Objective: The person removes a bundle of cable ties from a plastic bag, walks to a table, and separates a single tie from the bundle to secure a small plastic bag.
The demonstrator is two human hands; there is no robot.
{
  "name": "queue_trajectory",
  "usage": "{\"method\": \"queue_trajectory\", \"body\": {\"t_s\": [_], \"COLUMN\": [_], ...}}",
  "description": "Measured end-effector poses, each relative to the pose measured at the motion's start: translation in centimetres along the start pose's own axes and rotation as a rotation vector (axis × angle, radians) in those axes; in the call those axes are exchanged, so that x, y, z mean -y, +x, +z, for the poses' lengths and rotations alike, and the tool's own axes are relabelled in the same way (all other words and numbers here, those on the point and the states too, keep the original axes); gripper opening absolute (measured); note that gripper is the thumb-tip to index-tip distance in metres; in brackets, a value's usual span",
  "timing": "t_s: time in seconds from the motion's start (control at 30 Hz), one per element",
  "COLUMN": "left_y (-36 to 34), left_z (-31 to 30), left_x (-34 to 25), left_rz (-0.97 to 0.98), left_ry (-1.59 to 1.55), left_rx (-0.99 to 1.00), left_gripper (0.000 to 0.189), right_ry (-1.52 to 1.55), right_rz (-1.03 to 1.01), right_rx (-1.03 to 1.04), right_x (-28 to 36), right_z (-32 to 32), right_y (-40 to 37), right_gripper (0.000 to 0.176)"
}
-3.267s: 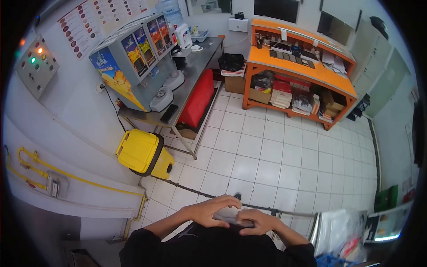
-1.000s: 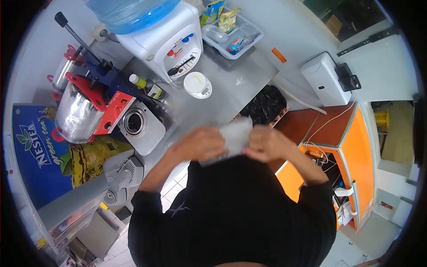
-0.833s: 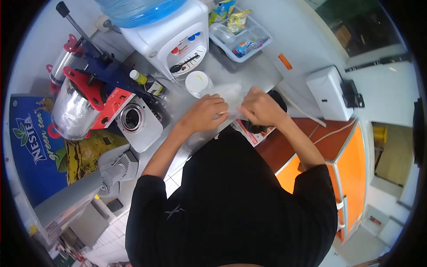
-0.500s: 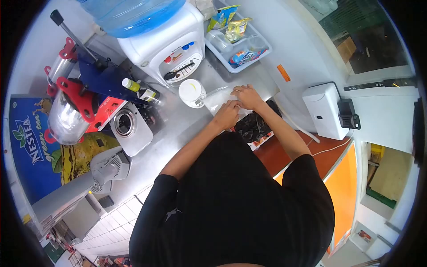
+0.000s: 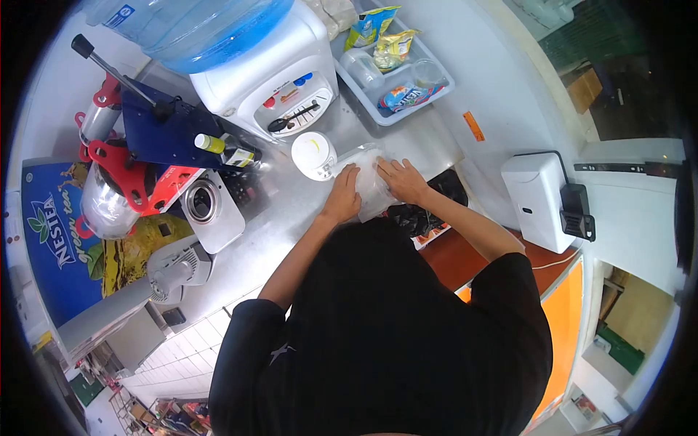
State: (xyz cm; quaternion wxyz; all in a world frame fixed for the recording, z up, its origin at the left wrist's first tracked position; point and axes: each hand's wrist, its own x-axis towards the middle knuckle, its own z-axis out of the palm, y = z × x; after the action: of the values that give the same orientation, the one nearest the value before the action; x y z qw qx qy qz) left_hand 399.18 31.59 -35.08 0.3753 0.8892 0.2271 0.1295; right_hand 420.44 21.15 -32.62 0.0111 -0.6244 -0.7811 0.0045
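Note:
A clear plastic bag (image 5: 371, 187) with whitish contents lies at the edge of the metal counter. My left hand (image 5: 343, 195) rests along its left side, fingers pressed together and pointing away from me. On the bag's upper right part lies my right hand (image 5: 401, 180), its fingers spread over the plastic. Just left of the bag stands a small round white scale (image 5: 313, 155). Black plastic bags (image 5: 422, 212) hang below the counter edge, partly under my right forearm.
A white water dispenser (image 5: 269, 80) stands behind the scale. Right of it is a grey tray (image 5: 392, 116) with packets and clear cups. Sealing machine (image 5: 211, 211), bottle (image 5: 236, 154) and grey device (image 5: 178, 270) sit at left. A white box (image 5: 536, 203) is on the right wall.
My hands have moved apart, from close together at the bag's edge to either side of it. More of the bag now shows, spread toward me. The view has shifted slightly.

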Motion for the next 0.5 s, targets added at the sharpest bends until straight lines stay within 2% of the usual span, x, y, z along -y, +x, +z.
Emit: {"method": "queue_trajectory", "body": {"t_s": [0.27,0.33,0.37,0.43,0.5], "left_y": [-0.2,-0.2,-0.1,-0.1,-0.1], "left_z": [0.2,0.3,0.4,0.5,0.5], "left_x": [0.8,0.8,0.8,0.8,0.9], "left_rz": [-0.047,-0.041,-0.048,-0.061,-0.057], "left_ry": [-0.076,-0.076,-0.086,-0.099,-0.086], "left_rx": [0.013,0.007,0.003,-0.001,-0.002], "left_gripper": [0.065,0.064,0.063,0.063,0.062], "right_ry": [0.021,0.054,0.054,-0.074,-0.084], "right_rz": [-0.018,0.038,0.036,-0.007,-0.030], "right_rx": [-0.063,0.127,0.129,-0.167,-0.093], "right_x": [-0.1,-0.2,-0.1,0.2,0.1], "right_z": [-0.3,0.1,0.2,0.6,1.1], "right_y": [-0.4,-0.8,-0.9,-1.2,-1.1], "right_gripper": [0.039,0.051,0.051,0.029,0.025]}}
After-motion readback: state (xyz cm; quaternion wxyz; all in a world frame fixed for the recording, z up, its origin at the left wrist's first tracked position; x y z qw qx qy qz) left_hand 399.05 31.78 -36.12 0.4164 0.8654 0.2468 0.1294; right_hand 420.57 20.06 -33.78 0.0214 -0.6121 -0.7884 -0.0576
